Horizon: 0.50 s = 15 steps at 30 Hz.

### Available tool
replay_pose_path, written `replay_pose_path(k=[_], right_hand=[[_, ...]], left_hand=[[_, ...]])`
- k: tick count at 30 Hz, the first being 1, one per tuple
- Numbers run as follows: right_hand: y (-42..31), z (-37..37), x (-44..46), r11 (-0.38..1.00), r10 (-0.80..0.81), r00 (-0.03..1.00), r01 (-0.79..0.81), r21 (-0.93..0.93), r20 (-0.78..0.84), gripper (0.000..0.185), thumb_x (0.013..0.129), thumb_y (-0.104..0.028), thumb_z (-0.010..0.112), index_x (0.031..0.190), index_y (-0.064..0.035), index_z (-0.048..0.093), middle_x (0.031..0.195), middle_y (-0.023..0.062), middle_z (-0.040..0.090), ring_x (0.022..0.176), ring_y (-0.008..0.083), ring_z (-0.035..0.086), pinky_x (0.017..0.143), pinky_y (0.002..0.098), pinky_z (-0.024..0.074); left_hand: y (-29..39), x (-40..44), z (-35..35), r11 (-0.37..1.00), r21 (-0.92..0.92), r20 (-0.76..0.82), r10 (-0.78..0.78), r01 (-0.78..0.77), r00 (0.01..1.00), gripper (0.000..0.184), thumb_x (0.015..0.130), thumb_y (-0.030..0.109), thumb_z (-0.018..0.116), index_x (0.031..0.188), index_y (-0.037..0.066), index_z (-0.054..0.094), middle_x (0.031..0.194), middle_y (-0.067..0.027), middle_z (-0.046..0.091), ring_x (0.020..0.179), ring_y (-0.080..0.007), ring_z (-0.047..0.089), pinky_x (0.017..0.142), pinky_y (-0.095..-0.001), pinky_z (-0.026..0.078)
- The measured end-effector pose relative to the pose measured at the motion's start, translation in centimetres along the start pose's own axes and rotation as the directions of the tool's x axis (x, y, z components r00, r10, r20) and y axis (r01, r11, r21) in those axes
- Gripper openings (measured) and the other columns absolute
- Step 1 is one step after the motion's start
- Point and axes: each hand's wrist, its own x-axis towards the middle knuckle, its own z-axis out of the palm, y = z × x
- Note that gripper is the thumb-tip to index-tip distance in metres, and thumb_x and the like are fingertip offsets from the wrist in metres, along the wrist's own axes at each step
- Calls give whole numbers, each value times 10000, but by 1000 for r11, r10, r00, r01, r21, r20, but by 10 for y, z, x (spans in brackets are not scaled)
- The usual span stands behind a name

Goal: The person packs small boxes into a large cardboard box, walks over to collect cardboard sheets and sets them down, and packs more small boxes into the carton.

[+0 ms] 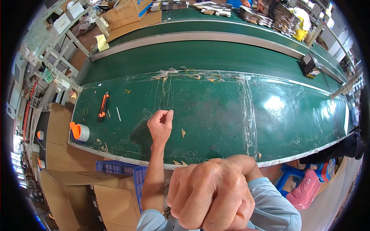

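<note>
My left hand [160, 126] is held above the green work table [216, 127], its fingers curled in and the thumb against them; nothing shows in it. Close to the camera, my right hand [212, 188] makes a fist with the knuckles up. Its palm side is hidden, so whatever it may hold cannot be seen. Left of my left hand lie a white stick [118, 114] and an orange and black utility knife [103, 106]. At the table's left corner sits a roll of tape [81, 132] with an orange part.
A black box [310, 65] rests on the green belt [185, 52] beyond the table. Across it, a co-worker's hands [252, 4] are near stacked flat cartons [254, 17]. Open cardboard boxes [115, 200] and a blue crate [139, 181] stand below left; a blue stool [287, 175] is below right.
</note>
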Motion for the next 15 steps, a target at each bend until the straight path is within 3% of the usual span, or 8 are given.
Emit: replay_pose_path(k=[3, 5, 8, 12, 14, 15], right_hand=[[8, 1, 3, 999, -23, 997, 21, 31, 68, 326, 891, -62, 511, 592, -80, 381, 660, 67, 369, 438, 221, 398, 429, 367, 284], [22, 16, 10, 965, -244, 953, 258, 58, -182, 336, 892, -40, 567, 566, -15, 492, 630, 116, 479, 427, 272, 464, 416, 396, 331], [28, 12, 9, 943, -298, 944, 314, 109, -141, 289, 874, -46, 590, 593, 8, 550, 666, 144, 525, 449, 278, 513, 427, 391, 367], [12, 3, 8, 973, -208, 977, 211, 94, -41, 312, 878, -36, 580, 575, -4, 514, 643, 130, 487, 438, 272, 484, 423, 394, 340], [3, 0, 0, 999, -25, 999, 24, 24, 31, 337, 893, -60, 499, 586, -79, 362, 657, 66, 360, 434, 222, 389, 424, 370, 279], [3, -1, 3, 999, -25, 999, 24, 25, 31, 337, 893, -60, 499, 586, -79, 362, 657, 66, 360, 434, 222, 389, 424, 370, 279]], left_hand=[[1, 0, -1, 1000, -6, -2, 1, -1, 1000, 164, 944, 104, 779, 860, -15, 705, 711, -15, 651, 624, -65, 550, 575, -261, 446], [2, 0, 0, 1000, -5, -1, 4, -4, 1000, 165, 944, 105, 780, 860, -16, 705, 710, -14, 650, 624, -64, 550, 574, -261, 446], [1, 0, 0, 1000, 4, -4, 5, -5, 1000, 164, 944, 104, 780, 860, -17, 705, 709, -14, 649, 625, -62, 549, 575, -259, 444], [0, -1, 0, 1000, -6, -7, -12, 12, 1000, 165, 945, 100, 777, 860, -21, 704, 709, -12, 648, 630, -56, 547, 574, -256, 443], [1, -1, 0, 1000, -12, -11, -14, 14, 1000, 165, 946, 99, 776, 860, -23, 704, 709, -12, 647, 632, -54, 547, 574, -255, 442], [3, -1, 0, 1000, -17, -9, -12, 12, 1000, 167, 947, 99, 775, 860, -24, 703, 707, -11, 646, 632, -53, 546, 573, -254, 442]])
